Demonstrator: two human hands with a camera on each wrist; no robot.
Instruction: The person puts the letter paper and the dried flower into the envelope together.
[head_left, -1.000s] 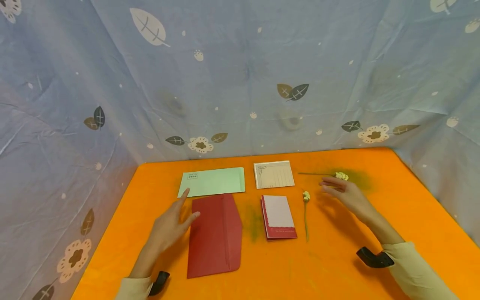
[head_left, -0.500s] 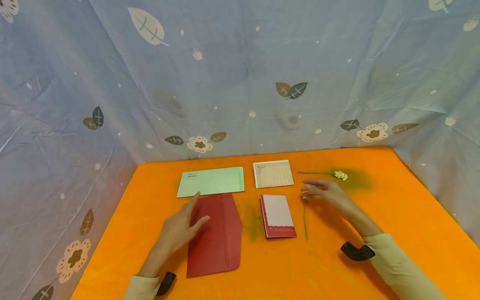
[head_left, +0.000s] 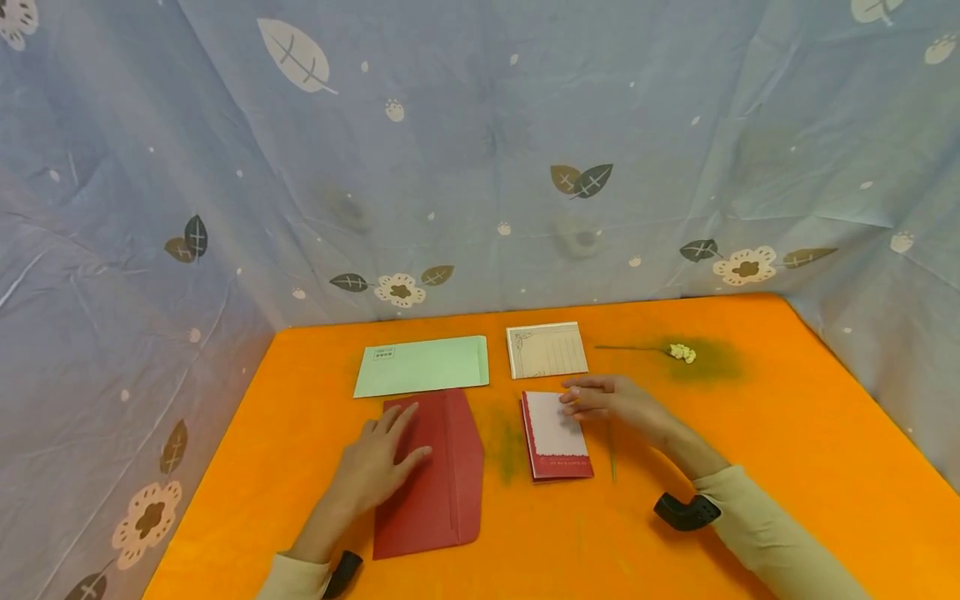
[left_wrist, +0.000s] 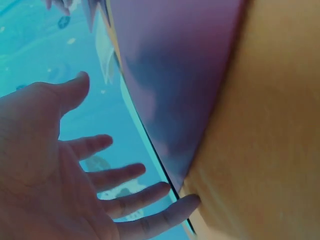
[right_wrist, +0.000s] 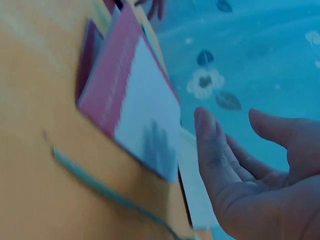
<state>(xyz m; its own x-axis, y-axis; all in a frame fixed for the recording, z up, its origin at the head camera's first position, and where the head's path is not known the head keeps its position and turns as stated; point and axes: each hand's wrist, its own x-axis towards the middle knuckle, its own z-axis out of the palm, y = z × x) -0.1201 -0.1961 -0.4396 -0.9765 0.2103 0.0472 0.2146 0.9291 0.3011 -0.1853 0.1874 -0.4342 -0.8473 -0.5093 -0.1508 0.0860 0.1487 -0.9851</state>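
The right hand (head_left: 622, 407) hovers over the upper right part of a folded red-and-white card (head_left: 555, 433), its fingers loosely extended and its thumb apart from them, with nothing in its grasp; its shadow falls on the card's white panel, and the card lies folded with its layers slightly parted; just right of the card, a thin green stem (head_left: 612, 462) runs out from beneath the hand, its upper end hidden in the head view.

The left hand (head_left: 371, 471) hangs over the left side of a red envelope (head_left: 431, 508), fingers spread and gently bent, thumb well out, holding nothing; the envelope lies flat, its flap unfolded toward the right.

Beyond the red envelope lies a pale green envelope (head_left: 423, 365), just beside its far edge; beyond the folded card lies a cream ruled card (head_left: 551, 348) with ornament in a corner; right of that, a pale yellow flower (head_left: 682, 353) lies with its stem pointing left; all rest on an orange cloth (head_left: 540, 533), backed by a blue-grey curtain (head_left: 450, 125) printed with leaves and flowers.
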